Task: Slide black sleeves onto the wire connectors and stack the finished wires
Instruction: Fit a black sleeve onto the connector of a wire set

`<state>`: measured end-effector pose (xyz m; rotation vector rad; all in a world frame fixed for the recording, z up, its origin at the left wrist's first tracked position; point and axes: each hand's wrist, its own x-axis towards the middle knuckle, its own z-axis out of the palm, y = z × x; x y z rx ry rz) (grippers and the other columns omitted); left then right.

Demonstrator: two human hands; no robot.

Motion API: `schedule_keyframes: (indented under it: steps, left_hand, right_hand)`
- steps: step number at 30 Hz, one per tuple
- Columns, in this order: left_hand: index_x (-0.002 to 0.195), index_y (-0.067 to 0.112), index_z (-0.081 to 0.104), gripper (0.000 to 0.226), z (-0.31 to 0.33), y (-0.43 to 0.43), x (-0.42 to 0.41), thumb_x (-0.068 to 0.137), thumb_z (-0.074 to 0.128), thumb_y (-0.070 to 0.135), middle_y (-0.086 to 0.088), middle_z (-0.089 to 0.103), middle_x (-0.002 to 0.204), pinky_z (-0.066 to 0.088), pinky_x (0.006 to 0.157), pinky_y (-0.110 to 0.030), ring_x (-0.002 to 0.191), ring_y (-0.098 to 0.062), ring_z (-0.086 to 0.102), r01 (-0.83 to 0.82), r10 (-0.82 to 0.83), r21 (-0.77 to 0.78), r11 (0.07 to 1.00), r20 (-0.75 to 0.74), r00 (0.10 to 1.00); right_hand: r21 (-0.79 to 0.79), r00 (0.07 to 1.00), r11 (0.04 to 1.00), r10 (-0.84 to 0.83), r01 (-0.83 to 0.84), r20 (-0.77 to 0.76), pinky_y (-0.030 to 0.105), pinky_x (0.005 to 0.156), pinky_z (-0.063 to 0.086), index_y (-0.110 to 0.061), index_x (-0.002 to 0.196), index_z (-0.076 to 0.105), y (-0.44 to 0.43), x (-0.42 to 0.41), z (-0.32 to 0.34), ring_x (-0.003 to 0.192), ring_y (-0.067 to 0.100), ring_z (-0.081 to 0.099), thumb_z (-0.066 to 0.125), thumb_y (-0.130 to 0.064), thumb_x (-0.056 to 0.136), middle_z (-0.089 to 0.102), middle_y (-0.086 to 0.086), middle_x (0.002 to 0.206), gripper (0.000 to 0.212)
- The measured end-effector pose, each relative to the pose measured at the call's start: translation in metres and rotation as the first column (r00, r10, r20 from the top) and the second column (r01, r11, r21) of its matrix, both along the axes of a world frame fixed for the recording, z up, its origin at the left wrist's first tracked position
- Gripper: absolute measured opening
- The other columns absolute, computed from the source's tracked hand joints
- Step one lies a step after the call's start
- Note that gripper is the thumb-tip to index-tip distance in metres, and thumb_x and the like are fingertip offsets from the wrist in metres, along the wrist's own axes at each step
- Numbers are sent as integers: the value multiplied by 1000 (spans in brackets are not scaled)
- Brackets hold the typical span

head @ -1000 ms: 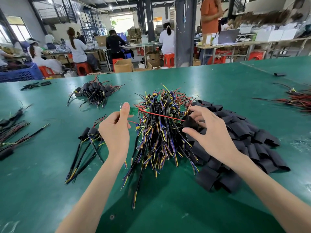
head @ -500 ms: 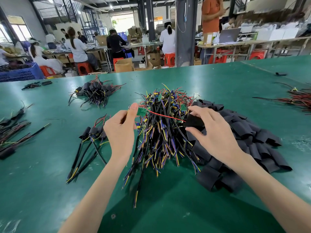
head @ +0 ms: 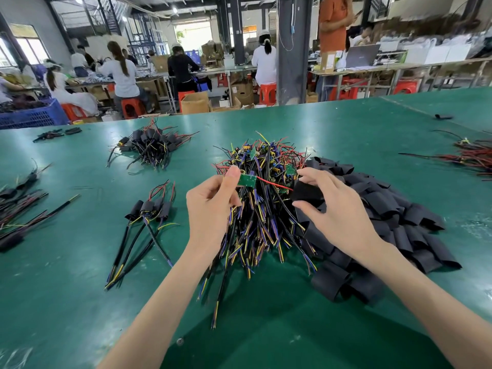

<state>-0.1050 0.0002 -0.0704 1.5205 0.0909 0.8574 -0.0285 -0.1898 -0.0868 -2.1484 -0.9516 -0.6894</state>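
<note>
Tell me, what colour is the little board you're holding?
Green; the board shows best in head view.

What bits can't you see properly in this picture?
Head view only.
- Where the red wire ends: hidden behind the black sleeve in the right hand.
- Markings on the green board pinched by the left hand: too small.
- Bundle at the right edge: cut off by the frame.

Left hand [head: 210,209] pinching a small green board [head: 247,180], right hand [head: 335,209] holding a black sleeve [head: 306,194], wire pile [head: 261,209] mid-tabletop [head: 80,288].
</note>
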Motion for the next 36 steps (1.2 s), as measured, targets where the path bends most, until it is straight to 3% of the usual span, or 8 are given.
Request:
schedule_keyframes:
  steps: [6, 9, 13, 18, 23, 26, 30, 36]
  left_hand:
    - [57, 22, 63, 35, -2, -4, 2, 91, 61, 31, 4, 57, 53, 24, 38, -12, 41, -4, 30, 187, -184, 6, 982, -131, 974]
    - [68, 26, 68, 23, -4, -6, 1, 87, 62, 36, 6, 62, 59, 27, 41, -16, 46, -4, 33, 254, -232, 98, 962, -192, 953]
    - [83, 33, 70, 12, -8, -4, 3, 88, 59, 28, 8, 69, 70, 34, 48, -23, 52, -6, 39, 271, -241, 178, 946, -173, 955]
    - [101, 22, 65, 24, -6, -1, 1, 91, 57, 2, 23, 66, 75, 37, 62, -3, 62, 10, 52, 291, -246, 348, 891, -167, 955]
    - [100, 30, 65, 34, -5, -3, 0, 88, 60, -2, 19, 69, 91, 41, 80, -9, 86, 3, 61, 282, -231, 396, 874, -173, 957]
    - [99, 33, 64, 37, -4, -3, -1, 86, 62, -2, 21, 69, 91, 41, 81, -8, 89, 4, 62, 256, -200, 414, 874, -174, 964]
    - [97, 34, 62, 39, -3, -4, -2, 83, 65, -2, 15, 68, 90, 41, 80, -10, 88, 2, 61, 241, -182, 410, 879, -178, 967]
    - [91, 28, 68, 30, -1, -5, -3, 79, 71, 2, 12, 64, 87, 41, 75, -12, 79, 0, 59, 225, -169, 496, 839, -156, 973]
  right_hand:
    - [77, 997, 994, 78, -80, 30, 28, 82, 45, -20, 122, 52, 2, -2, 0, 94, 20, 62, 75, -16, 78, 62, -5, 111, 50]
    - [71, 991, 989, 129, -130, 23, 23, 83, 44, -27, 123, 49, 3, -3, -1, 86, 24, 63, 76, -18, 78, 61, -9, 112, 53]
    - [42, 986, 985, 168, -168, 7, 18, 91, 41, -35, 124, 44, 4, -4, -1, 105, 8, 58, 75, -22, 78, 61, -12, 114, 57]
    - [79, 979, 977, 200, -196, -41, 26, 92, 45, -37, 123, 46, 3, -6, 1, 103, 3, 60, 75, -25, 78, 62, -17, 112, 55]
    - [86, 974, 974, 214, -208, -71, 28, 85, 49, -30, 118, 50, 1, -6, 6, 93, 12, 65, 77, -25, 76, 64, -21, 107, 50]
    - [89, 969, 968, 240, -234, -64, 14, 84, 43, -23, 116, 53, 1, -8, 7, 101, -4, 58, 79, -23, 74, 64, -21, 103, 49]
    - [108, 954, 959, 274, -262, -119, 3, 81, 40, -19, 113, 56, -1, -7, 11, 100, -14, 56, 79, -18, 73, 66, -20, 102, 46]
    - [133, 921, 940, 337, -316, -195, 6, 76, 43, -25, 107, 56, -3, -7, 14, 100, -10, 58, 80, -15, 73, 68, -17, 103, 43]
